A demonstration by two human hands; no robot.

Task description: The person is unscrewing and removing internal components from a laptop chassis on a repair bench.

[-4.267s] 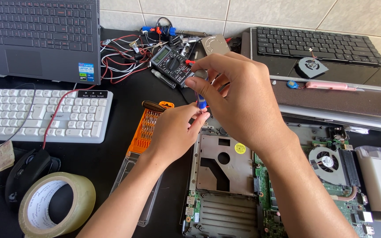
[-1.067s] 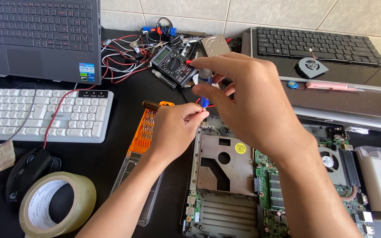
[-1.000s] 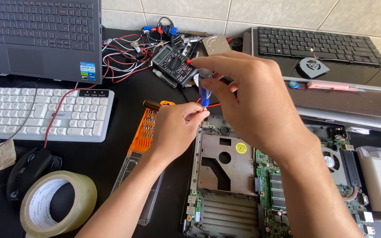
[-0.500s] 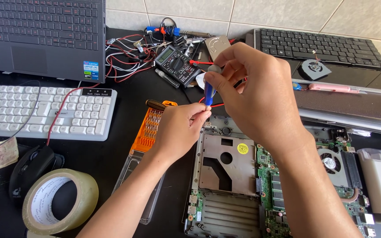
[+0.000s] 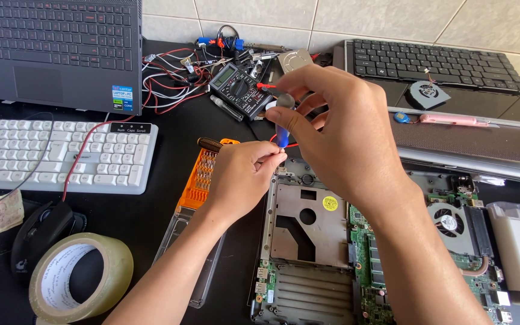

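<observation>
My right hand (image 5: 338, 129) grips a small screwdriver (image 5: 282, 120) with a blue shaft and a grey cap, held upright with its tip pointing down. My left hand (image 5: 245, 174) pinches near the screwdriver's tip with its fingertips, just above the top left corner of an opened laptop base (image 5: 308, 241). What sits between the left fingertips is too small to tell. The laptop base shows a grey metal bay, a green circuit board (image 5: 380, 265) and a cooling fan (image 5: 449, 222).
An orange bit holder (image 5: 203, 177) lies left of my hands. A black multimeter (image 5: 239, 90) with red wires sits behind. A white keyboard (image 5: 49, 153), black mouse (image 5: 43, 232) and tape roll (image 5: 79, 277) lie at left. Two laptops (image 5: 55, 48) stand at the back; a loose fan (image 5: 428, 94) rests on the right one.
My right hand has raised the screwdriver a little and turned it upright. My left fingers have closed in at its tip. The camera has shifted slightly.
</observation>
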